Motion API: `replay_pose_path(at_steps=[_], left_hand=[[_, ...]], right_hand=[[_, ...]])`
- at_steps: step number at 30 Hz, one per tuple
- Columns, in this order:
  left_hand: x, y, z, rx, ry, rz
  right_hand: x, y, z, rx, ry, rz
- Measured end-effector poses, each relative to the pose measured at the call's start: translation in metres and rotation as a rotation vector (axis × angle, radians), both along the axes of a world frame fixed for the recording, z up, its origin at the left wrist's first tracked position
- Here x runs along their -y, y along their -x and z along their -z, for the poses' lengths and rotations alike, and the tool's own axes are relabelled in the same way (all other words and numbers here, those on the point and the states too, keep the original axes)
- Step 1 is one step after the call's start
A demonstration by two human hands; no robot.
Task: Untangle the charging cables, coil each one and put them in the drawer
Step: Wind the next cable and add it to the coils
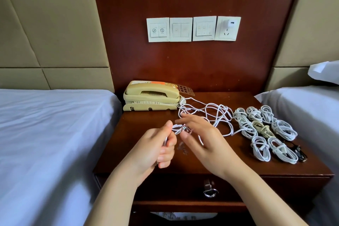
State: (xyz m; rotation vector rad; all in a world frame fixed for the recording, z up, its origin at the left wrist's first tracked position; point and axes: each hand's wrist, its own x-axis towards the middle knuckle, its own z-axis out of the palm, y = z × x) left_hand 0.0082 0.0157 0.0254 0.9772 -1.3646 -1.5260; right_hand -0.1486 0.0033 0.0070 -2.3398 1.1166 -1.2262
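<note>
**Both hands on one white cable above the table**

The left hand (156, 147) is closed in a loose fist around several loops of a white cable (177, 128), thumb pressed on top and the strands running down through the curled fingers. The right hand (203, 139) meets it just beside the thumb. Its thumb and forefinger pinch the same cable where it leaves the left hand, its other fingers are spread, and one strand crosses its back. The pinch point is slightly blurred.

From the hands the cable trails back into a loose tangle (211, 113) lying on the dark wooden table (146, 121), near a beige telephone (152, 97) at the rear left. To the right of the tangle sit the coiled cables (264, 130), tied white bundles laid close together, with a black cable (300, 152) at their near right edge.

Below the table top, under the forearms, the drawer (183, 187) is closed, and its metal handle (210, 190) hangs at the front.

A bed (45, 124) with white sheets flanks the table on the left. On the wall panel behind is a row of switch plates (181, 29), with a white charger (229, 24) plugged into the rightmost socket.
</note>
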Motion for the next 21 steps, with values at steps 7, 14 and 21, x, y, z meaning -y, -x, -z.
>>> replay_pose_path(at_steps=[7,14,21], left_hand=[[0.015,0.005,0.015,0.052,-0.034,0.006],[0.017,0.013,0.016,-0.059,-0.151,0.336],[0.025,0.023,0.016,-0.395,-0.217,0.135]], right_hand=[[0.007,-0.002,0.011,0.259,-0.136,-0.038],[0.027,0.005,0.018,0.209,-0.078,0.131],[0.025,0.009,0.024,0.033,-0.495,0.001]])
